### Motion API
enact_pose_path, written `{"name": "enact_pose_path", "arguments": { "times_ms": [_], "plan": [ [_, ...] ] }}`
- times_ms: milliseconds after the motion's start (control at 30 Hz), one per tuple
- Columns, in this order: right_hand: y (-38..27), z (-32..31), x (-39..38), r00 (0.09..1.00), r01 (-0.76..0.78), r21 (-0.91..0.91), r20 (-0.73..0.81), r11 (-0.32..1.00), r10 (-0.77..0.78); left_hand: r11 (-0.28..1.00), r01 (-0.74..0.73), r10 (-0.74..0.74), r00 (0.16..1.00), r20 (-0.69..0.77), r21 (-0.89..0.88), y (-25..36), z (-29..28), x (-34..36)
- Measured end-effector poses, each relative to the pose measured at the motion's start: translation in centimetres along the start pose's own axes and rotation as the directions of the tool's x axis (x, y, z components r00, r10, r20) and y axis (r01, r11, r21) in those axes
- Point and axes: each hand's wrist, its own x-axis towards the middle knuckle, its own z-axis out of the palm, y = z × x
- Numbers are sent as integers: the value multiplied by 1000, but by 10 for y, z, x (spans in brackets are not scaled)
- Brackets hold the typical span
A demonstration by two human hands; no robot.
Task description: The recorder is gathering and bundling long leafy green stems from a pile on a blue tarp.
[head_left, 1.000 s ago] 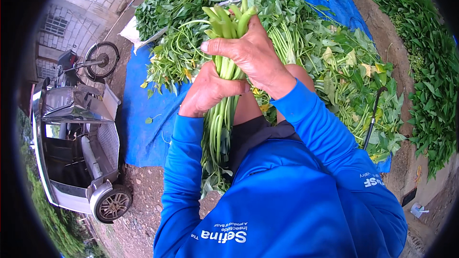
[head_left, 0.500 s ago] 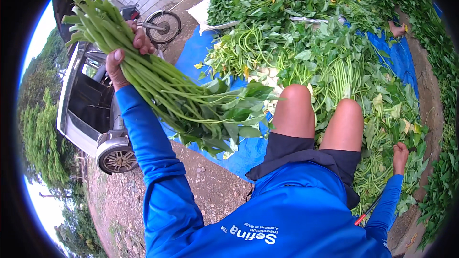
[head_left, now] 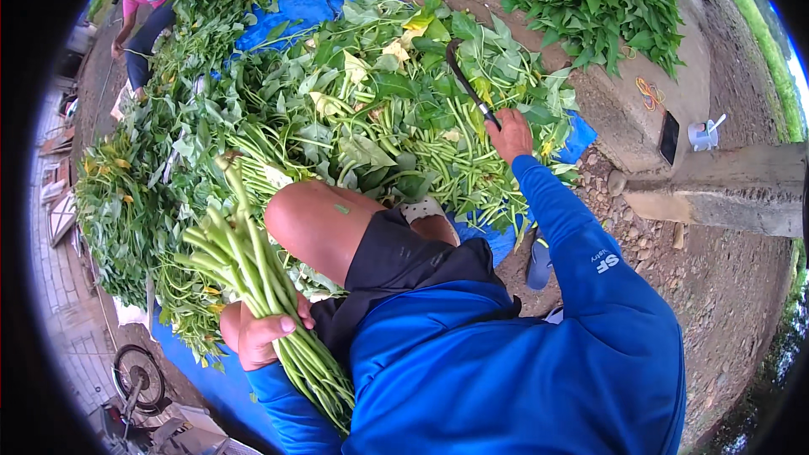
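Note:
My left hand is closed round a thick bundle of green leafy stems, close to my lap. The cut ends of the bundle point up and away, and its lower part runs down beside my body, where its leaves are mostly hidden. Out to the right, my right hand grips a sickle by its dark handle. The curved blade lies over loose cut stems and leaves.
A wide heap of leafy greens covers a blue tarp. Tied greens lie at the far right on concrete, near a phone-like dark slab and a white cup. Another person sits far left. A concrete post stands right.
My view has swung to the right. The bundle in my left hand has come down from a raised position to my lap. The sickle in my right hand now shows clearly over the cut stems.

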Motion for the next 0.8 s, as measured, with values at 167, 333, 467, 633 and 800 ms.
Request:
{"name": "enact_pose_path", "arguments": {
  "times_ms": [167, 333, 467, 633, 800],
  "plan": [
    [-1, 7, 21, 968, -149, -118, 186, 982, 169, 991, 121, -128, 979, 157, 53, 14, 28, 57],
    [-37, -47, 23, 878, -448, 566, 425, 692, 221, 979, 185, -197, 968, 155, 89, 12, 27, 82],
    [-131, -154, -1, 912, -375, 798, 409, 471, 34, 973, 210, -224, 961, 165, 94, 17, 30, 102],
    [-186, -208, -43, 892, -103, 832, 319, 545, -319, 966, 215, -241, 948, 207, 143, 16, 38, 117],
    [-200, -195, -49, 766, 161, 735, 328, 659, -553, 977, 187, -211, 904, 373, 100, 22, 42, 115]
  ]
}}
